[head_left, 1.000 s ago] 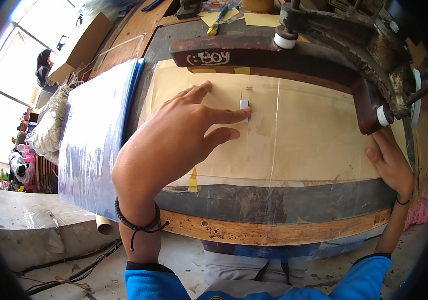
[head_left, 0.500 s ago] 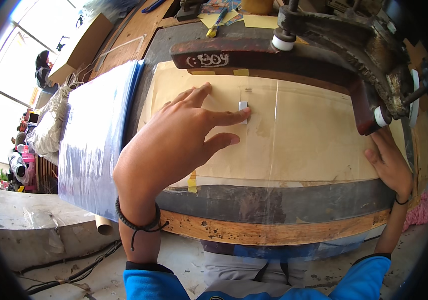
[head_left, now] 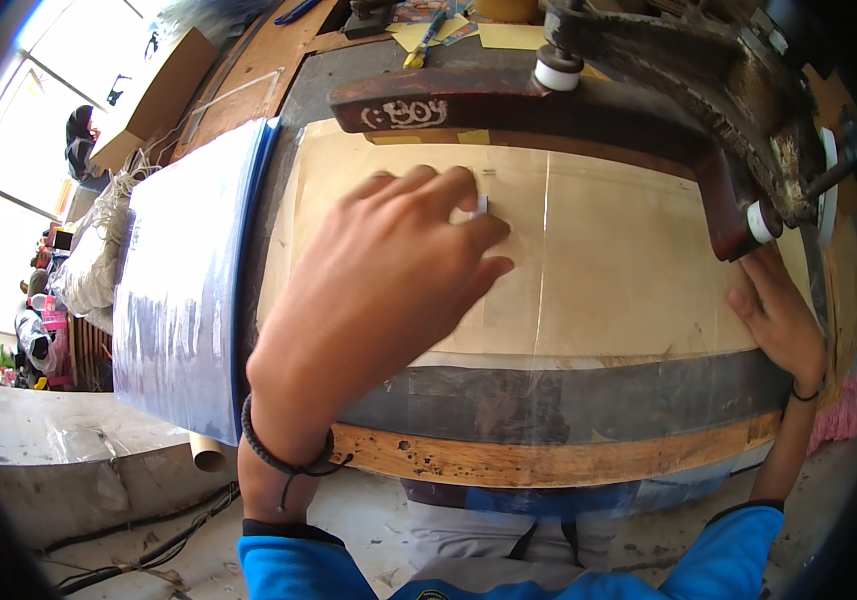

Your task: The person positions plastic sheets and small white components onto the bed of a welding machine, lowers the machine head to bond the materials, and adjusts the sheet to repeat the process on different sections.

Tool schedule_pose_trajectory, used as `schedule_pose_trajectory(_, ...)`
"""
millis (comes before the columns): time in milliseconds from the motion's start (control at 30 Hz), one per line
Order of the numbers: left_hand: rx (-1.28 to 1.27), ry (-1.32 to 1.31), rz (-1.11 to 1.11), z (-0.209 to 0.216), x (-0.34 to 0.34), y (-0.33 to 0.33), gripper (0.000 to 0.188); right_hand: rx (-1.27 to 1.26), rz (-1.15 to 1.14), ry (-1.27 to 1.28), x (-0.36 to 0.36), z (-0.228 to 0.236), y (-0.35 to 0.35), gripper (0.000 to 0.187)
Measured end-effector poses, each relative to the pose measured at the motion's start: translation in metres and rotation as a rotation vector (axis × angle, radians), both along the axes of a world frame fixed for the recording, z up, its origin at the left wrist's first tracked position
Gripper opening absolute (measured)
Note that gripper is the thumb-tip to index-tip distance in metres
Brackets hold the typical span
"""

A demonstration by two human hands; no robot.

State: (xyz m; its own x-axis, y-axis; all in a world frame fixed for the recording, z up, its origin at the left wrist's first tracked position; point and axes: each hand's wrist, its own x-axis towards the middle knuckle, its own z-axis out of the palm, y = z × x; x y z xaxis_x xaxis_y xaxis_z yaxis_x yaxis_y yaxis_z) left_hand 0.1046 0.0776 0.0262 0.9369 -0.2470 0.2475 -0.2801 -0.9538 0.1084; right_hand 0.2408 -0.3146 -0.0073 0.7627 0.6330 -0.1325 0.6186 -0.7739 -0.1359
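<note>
Over a tan sheet [head_left: 598, 290] laid on the dark work board, my left hand [head_left: 398, 235] hovers or rests with bent fingers; contact is unclear. Its index finger and thumb stand slightly apart, and some fingertips are hidden. A small white rectangular piece [head_left: 482, 205] shows beside those fingers, partly covered by them. My right hand [head_left: 783, 315] lies flat at the sheet's right edge, thumb spread, with its fingertips hidden beneath a dark red press arm [head_left: 528, 115]. Clear plastic film seems to cover part of the sheet, with a bright crease running down it.
A stack of clear plastic sheets [head_left: 183, 280] lies left of the board. Worn metal machinery [head_left: 738, 110] overhangs the right side. A yellow cutter [head_left: 423, 42] lies at the back, and a wooden strip [head_left: 548, 450] edges the front. Pink cord [head_left: 846, 410] hangs at right.
My left hand has shifted right, and its spread fingers have bent in over the white piece, covering its lower part. My right hand stays in place. The whole view has shifted slightly.
</note>
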Motion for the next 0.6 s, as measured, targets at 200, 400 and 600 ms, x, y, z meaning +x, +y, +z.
schedule_pose_trajectory(200,-0.084,0.0,-0.088,-0.025,0.005,-0.027,0.046,0.012,0.078,-0.034,0.002,0.0,0.001,0.062)
schedule_pose_trajectory(400,-0.111,0.011,-0.068,-0.033,0.006,-0.028,0.054,-0.003,0.089,-0.02,0.001,0.003,0.006,0.064)
schedule_pose_trajectory(600,-0.094,0.036,-0.053,-0.033,0.005,-0.028,0.063,-0.011,0.071,0.004,-0.003,0.009,0.014,0.064)
